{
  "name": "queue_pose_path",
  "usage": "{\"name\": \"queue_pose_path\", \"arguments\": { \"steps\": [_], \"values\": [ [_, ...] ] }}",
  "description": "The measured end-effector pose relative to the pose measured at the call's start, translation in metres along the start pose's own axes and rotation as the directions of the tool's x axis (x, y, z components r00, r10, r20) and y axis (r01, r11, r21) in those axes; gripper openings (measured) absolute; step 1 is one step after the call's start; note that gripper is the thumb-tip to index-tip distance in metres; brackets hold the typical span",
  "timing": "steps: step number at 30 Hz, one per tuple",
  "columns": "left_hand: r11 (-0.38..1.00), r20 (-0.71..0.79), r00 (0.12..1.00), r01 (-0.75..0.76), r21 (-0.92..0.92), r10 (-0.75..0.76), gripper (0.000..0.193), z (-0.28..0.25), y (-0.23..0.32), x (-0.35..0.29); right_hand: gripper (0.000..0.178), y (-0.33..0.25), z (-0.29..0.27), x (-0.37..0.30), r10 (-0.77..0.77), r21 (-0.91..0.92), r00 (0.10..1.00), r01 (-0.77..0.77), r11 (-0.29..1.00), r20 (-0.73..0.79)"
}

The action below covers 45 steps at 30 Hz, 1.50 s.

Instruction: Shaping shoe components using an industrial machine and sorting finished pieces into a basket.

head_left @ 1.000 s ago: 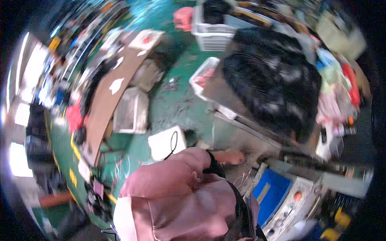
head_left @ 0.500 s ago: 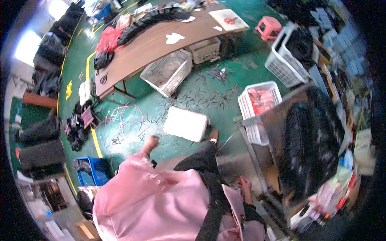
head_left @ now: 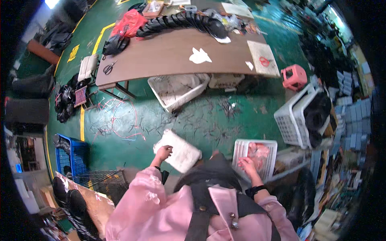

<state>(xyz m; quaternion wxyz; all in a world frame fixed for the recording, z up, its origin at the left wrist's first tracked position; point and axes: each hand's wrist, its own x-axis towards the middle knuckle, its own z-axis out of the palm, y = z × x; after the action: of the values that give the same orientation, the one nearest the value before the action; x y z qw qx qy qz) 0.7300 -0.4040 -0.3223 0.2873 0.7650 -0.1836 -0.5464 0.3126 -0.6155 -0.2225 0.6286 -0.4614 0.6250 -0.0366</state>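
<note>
Head cam: L hand [head_left: 163, 153] gripping white pad [head_left: 177, 150] edge, R hand [head_left: 247, 165] open-ish in white tray [head_left: 241, 146].

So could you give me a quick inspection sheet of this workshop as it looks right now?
Surface: green floor strewn with small dark offcuts; long brown table behind.
Job's things: white padded block on the floor; white tray holding pinkish pieces.
Clutter: white basket under the table, pink stool, scissors, blue crate.
Grip: left hand rests on the white padded block; right hand lies in the white tray, whether it holds anything cannot be told.
Cables: loose wire loops on the floor.
Surroundings: black bags and stacked goods around the edges.
</note>
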Motion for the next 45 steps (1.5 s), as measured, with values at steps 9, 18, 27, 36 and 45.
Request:
{"name": "queue_pose_path", "arguments": {
  "steps": [9, 18, 27, 36, 45],
  "values": [
    [0.909, -0.221, 0.975, -0.062, -0.411, -0.033, 0.028, -0.043, 0.15, 0.151, 0.017, -0.183, -0.047, 0.203, 0.12, -0.277, 0.985, -0.082, 0.957, 0.123],
    [0.961, -0.454, 0.891, -0.126, -0.247, 0.001, 0.034, -0.137, 0.27, 0.276, 0.023, -0.452, -0.015, 0.403, -0.164, -0.321, 0.98, 0.193, 0.927, 0.115],
    [0.748, -0.63, 0.742, -0.278, -0.602, -0.231, 0.049, -0.291, 0.362, 0.429, 0.035, -0.617, 0.068, 0.556, -0.276, -0.271, 0.945, 0.316, 0.909, 0.175],
    [0.915, -0.862, 0.496, -0.292, -0.28, -0.106, 0.085, -0.414, 0.409, 0.588, 0.069, -0.702, 0.135, 0.725, -0.373, -0.163, 0.927, 0.371, 0.914, 0.019],
    [0.693, -0.722, 0.631, -0.387, -0.609, -0.283, 0.097, -0.453, 0.453, 0.659, 0.061, -0.761, 0.25, 0.766, -0.513, -0.001, 0.855, 0.515, 0.857, 0.08]
  ]
}}
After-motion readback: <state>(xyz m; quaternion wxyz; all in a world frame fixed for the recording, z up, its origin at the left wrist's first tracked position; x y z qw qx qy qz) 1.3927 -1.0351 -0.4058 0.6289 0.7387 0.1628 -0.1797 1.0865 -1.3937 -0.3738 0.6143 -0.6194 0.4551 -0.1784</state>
